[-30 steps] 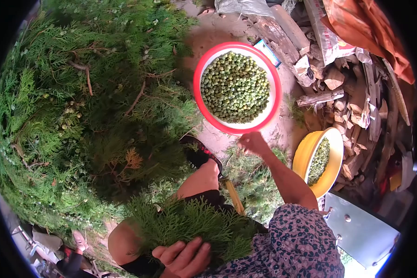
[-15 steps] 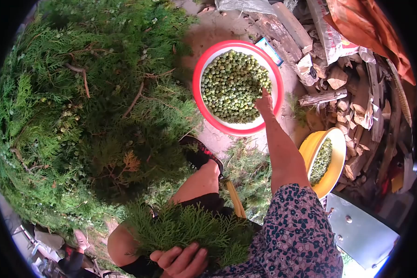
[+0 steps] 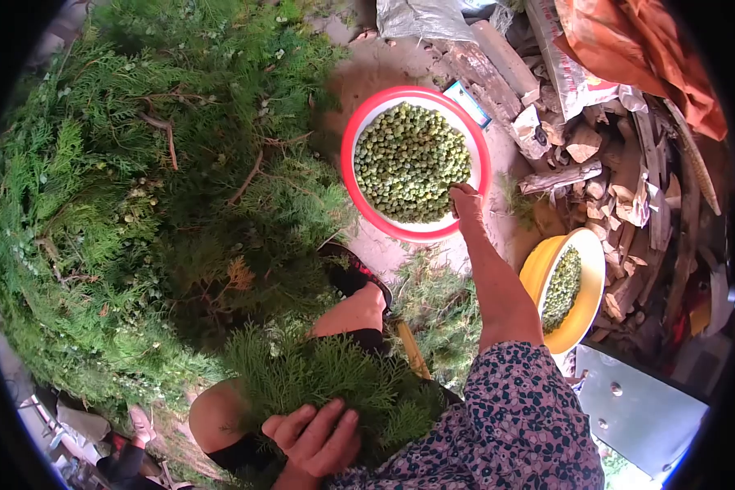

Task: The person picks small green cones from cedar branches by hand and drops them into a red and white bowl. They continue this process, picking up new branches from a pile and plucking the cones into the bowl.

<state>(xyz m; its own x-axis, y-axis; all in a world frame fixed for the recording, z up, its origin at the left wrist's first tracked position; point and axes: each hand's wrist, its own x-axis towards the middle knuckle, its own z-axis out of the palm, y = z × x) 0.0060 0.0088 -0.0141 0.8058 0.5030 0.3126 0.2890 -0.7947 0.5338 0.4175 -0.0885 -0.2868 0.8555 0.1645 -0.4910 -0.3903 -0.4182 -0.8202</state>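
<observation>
My right hand (image 3: pixel 466 201) reaches out over the near right rim of a red-rimmed white basin (image 3: pixel 359 122), which is heaped with small green cones (image 3: pixel 408 159). Whether its fingers hold anything I cannot make out. My left hand (image 3: pixel 317 438) grips a bunch of green cypress sprigs (image 3: pixel 318 380) lying across my lap, close to my knee (image 3: pixel 212 416).
A big pile of cut cypress branches (image 3: pixel 139 188) fills the left side. A yellow bowl (image 3: pixel 539 273) with more green cones stands at right, beside stacked firewood (image 3: pixel 629 180). An orange cloth (image 3: pixel 637 49), sacks and a grey metal box (image 3: pixel 641 412) lie around. My black shoe (image 3: pixel 349 273) rests on the earth.
My right hand went from near my shoe up into the red basin's heap, then drew back slightly to its rim. My left hand shifted its grip on the sprigs.
</observation>
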